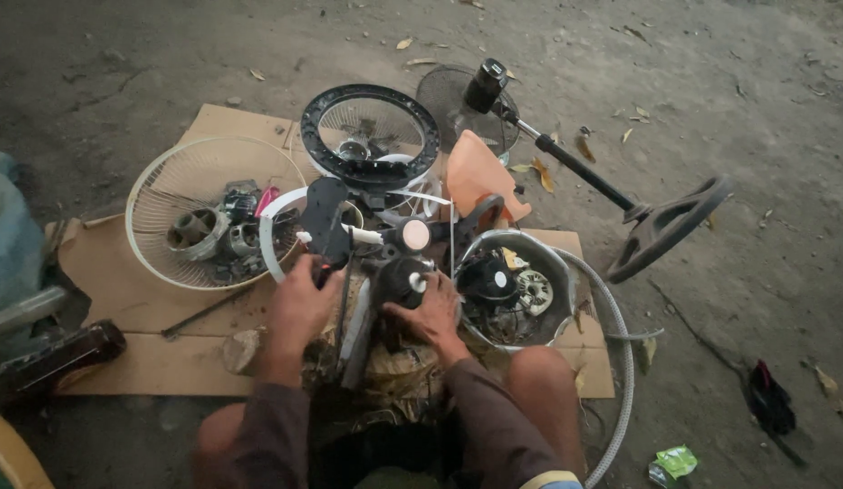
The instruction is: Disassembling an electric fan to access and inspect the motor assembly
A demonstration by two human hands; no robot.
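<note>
A dark, rounded fan motor housing [399,281] is gripped by the curled right hand [431,312] over the flattened brown cardboard sheet [150,299]. A black tool handle [324,268] is clasped in the left hand [299,303]. Dismantling seems underway; the housing must be steadied firmly.

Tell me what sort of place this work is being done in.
Probably an informal outdoor repair spot on bare ground, not a workshop. The person sits over flattened cardboard laid on dirt strewn with dry leaves. Dismantled fan parts lie around: a white wire fan guard, a black guard ring and a fan stand.
</note>
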